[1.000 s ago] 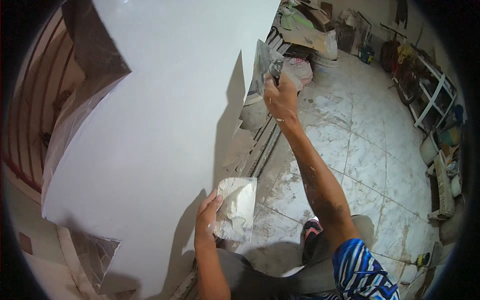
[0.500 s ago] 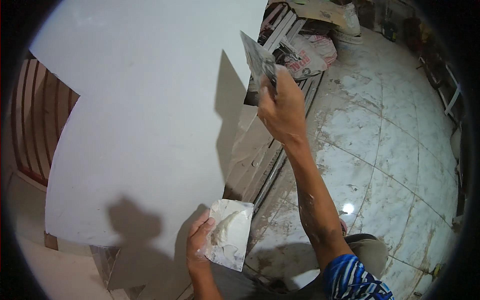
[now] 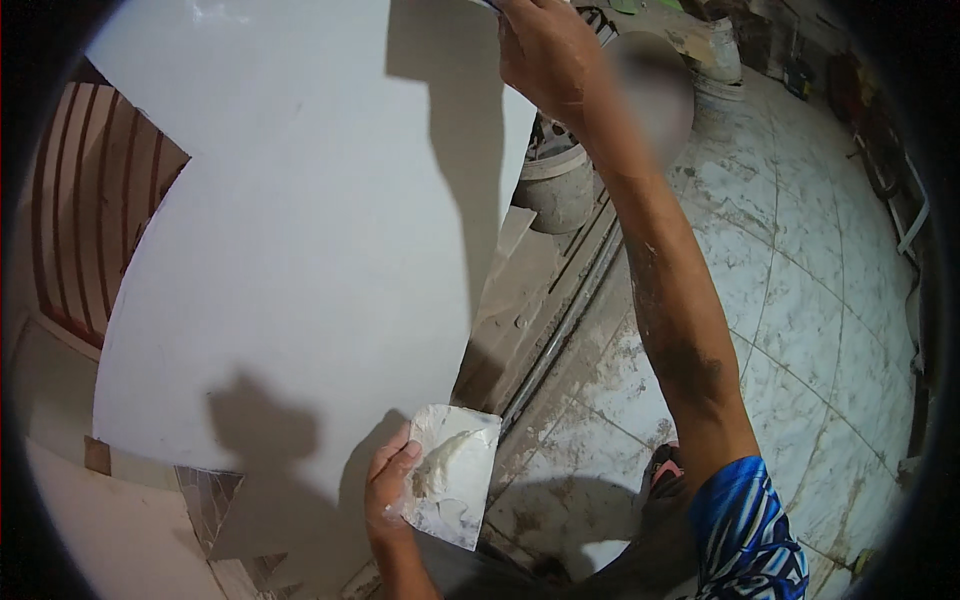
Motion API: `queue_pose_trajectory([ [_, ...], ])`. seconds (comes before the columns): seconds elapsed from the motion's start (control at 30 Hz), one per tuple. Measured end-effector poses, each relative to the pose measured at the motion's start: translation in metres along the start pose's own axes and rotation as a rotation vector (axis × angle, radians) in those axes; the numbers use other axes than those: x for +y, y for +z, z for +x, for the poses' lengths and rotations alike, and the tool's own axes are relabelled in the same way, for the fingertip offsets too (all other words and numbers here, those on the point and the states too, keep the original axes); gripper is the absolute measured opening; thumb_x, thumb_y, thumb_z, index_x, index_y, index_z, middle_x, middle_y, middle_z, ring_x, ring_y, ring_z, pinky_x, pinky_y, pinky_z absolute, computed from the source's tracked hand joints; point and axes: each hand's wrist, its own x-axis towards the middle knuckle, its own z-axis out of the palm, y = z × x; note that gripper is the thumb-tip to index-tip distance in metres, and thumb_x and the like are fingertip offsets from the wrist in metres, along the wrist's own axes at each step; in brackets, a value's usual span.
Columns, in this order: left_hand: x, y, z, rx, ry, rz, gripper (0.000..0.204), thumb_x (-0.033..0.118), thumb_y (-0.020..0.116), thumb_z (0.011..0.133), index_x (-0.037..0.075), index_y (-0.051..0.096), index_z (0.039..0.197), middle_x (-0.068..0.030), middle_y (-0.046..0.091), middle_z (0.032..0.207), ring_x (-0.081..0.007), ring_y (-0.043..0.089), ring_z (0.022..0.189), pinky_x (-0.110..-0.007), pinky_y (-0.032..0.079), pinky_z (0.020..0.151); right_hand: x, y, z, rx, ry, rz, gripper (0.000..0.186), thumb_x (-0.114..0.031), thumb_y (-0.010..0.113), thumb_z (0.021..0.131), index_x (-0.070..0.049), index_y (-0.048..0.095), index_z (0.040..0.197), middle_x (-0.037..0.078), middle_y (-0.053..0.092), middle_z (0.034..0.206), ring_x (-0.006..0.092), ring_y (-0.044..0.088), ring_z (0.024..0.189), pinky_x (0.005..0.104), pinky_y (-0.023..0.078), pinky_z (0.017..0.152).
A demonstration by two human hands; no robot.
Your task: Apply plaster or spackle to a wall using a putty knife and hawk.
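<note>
So the left hand (image 3: 390, 478) is clamped on the edge of a flat plate (image 3: 482, 458) loaded with creamy white paste (image 3: 442, 466), near the lower end of a big white panel (image 3: 280, 250). Right hand (image 3: 545, 50) is way up by the panel's right edge, fingers cropped, so can't tell its grip. Grimy bucket (image 3: 556, 195) sits past that edge

Smeared tiled floor (image 3: 800, 290) to your right

To your left stand curved reddish-brown bars (image 3: 86, 205). A long metal pipe (image 3: 565, 325) runs along the floor's left side; near its visible far end you have a grubby bucket (image 3: 557, 195), and a second bucket (image 3: 718, 96) stands farther back.
</note>
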Motion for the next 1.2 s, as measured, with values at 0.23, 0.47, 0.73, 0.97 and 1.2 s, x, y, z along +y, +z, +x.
queue_pose_trajectory([
  [0.23,0.007,0.002,-0.001,-0.165,0.031,-0.023,0.052,0.018,0.054,0.087,-0.012,0.046,0.129,-0.0179,0.06,0.119,-0.0228,0.059,0.109,-0.03,0.043,0.096,-0.013,0.025,-0.042,-0.003,-0.028,-0.039,0.041,0.004,0.053,0.081,0.0,0.054,0.122,0.021,0.058,0.115,0.0361,0.057,0.105,0.0431,0.046,0.09],
  [0.47,0.012,0.017,0.006,-0.203,0.025,-0.012,0.052,0.017,0.054,0.087,-0.013,0.045,0.129,-0.0178,0.059,0.12,-0.0221,0.058,0.108,-0.03,0.043,0.096,-0.089,0.028,-0.151,-0.09,0.15,0.007,0.066,0.012,0.057,0.07,-0.005,0.049,0.134,0.017,0.051,0.13,0.0346,0.05,0.118,0.0464,0.04,0.098],
  [0.73,0.022,0.033,0.003,-0.324,0.016,-0.108,0.055,0.021,0.056,0.088,-0.012,0.043,0.13,-0.0172,0.058,0.12,-0.0217,0.057,0.11,-0.029,0.042,0.097,-0.082,-0.01,-0.14,-0.153,0.058,0.132,0.054,0.005,0.059,0.077,-0.005,0.051,0.129,0.017,0.053,0.123,0.0326,0.051,0.115,0.0478,0.042,0.095],
  [0.97,0.014,0.027,0.012,-0.401,0.004,-0.16,0.053,0.019,0.053,0.09,-0.012,0.042,0.131,-0.0166,0.057,0.123,-0.0211,0.056,0.112,-0.029,0.041,0.098,0.01,0.004,-0.002,0.075,0.064,0.054,0.036,0.003,0.053,0.082,0.002,0.056,0.118,0.022,0.058,0.111,0.0367,0.056,0.101,0.0429,0.048,0.086],
  [1.2,0.015,0.026,0.01,-0.329,0.0,-0.114,0.052,0.017,0.052,0.09,-0.011,0.042,0.132,-0.0163,0.057,0.124,-0.0204,0.056,0.112,-0.029,0.041,0.099,-0.013,0.019,-0.046,0.003,0.015,-0.003,0.044,0.005,0.056,0.079,-0.002,0.055,0.122,0.02,0.059,0.109,0.033,0.057,0.1,0.0444,0.047,0.084],
])
